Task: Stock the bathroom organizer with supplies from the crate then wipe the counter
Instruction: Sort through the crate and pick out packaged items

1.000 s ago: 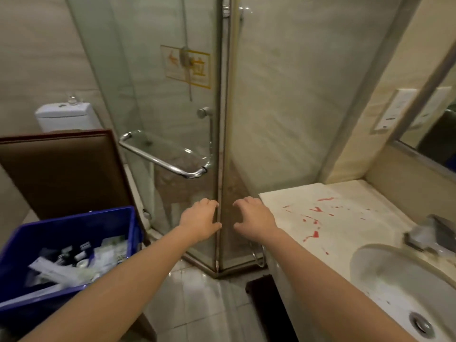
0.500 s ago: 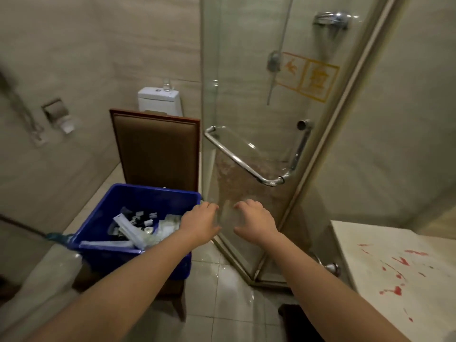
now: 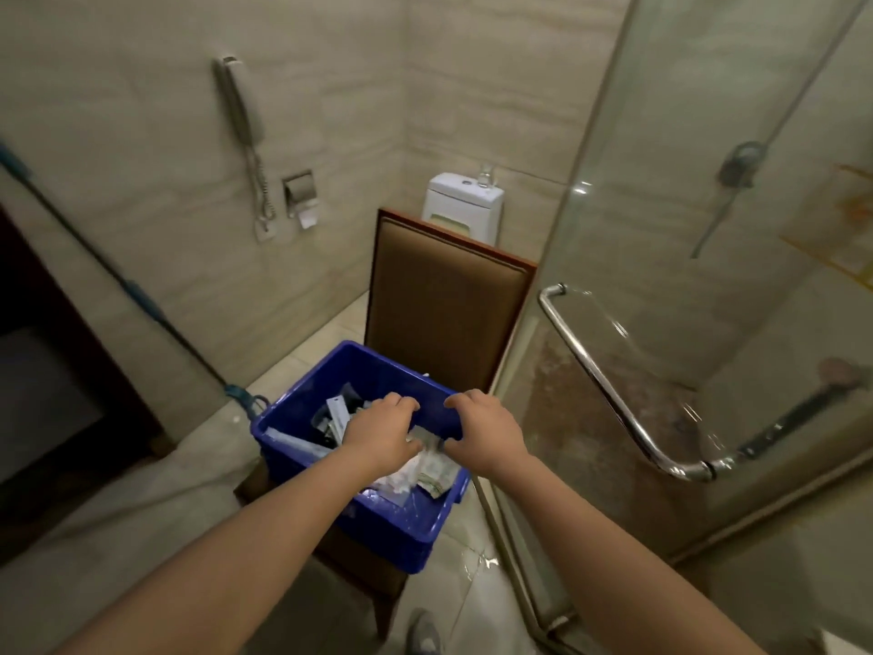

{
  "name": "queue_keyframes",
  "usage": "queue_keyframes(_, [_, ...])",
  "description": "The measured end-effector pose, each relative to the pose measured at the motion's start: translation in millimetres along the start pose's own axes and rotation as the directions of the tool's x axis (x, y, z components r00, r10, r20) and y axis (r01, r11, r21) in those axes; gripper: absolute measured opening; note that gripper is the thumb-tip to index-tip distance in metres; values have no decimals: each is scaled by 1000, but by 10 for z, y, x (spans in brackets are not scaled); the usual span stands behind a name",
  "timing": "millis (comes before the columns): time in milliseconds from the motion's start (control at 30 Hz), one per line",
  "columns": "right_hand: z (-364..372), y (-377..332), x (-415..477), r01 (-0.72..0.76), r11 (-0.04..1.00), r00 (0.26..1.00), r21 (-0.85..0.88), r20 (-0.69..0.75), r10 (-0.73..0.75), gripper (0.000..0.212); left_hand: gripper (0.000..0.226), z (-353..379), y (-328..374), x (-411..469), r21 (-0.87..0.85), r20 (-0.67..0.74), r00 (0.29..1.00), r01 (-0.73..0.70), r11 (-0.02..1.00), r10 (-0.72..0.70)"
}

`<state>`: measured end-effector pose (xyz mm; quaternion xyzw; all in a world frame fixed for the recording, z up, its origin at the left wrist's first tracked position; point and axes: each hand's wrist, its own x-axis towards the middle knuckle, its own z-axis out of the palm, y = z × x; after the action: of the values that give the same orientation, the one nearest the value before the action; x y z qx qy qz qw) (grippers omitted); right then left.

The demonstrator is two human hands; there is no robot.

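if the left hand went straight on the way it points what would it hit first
Likely the supplies in the crate: the left hand is over them, fingers curled down. Depth is unclear; it may already touch.

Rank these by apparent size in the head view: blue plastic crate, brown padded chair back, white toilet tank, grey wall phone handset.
1. Blue plastic crate, nearest the camera
2. Brown padded chair back
3. White toilet tank, partly hidden
4. Grey wall phone handset

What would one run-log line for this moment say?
step: fetch supplies | left hand: over blue crate, empty | right hand: at crate's right rim, empty | crate: on chair
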<state>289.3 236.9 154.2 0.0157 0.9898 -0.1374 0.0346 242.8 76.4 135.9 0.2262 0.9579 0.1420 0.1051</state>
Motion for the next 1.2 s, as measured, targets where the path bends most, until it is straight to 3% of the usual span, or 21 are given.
queue_keyframes(467, [385,-56,1335,271,962,948,29,168,-272,56,58,165,-682,523,3,-9,942,336,942,-336])
queue_keyframes(800, [840,-161,1783,328,942,899,73,283,-335,56,61,307,-1155,620,1,57,876,479,878,-478])
queue_keyframes(1000, [1147,-208,2020,228,970,895,87,373,-244,59,60,446,-1522,863,29,159,873,463,886,-462])
queue_keyframes(1200, [1540,-298,2297,41,994,888,100,453,-82,58,57,642,-2004,1310,46,299,887,357,933,-353])
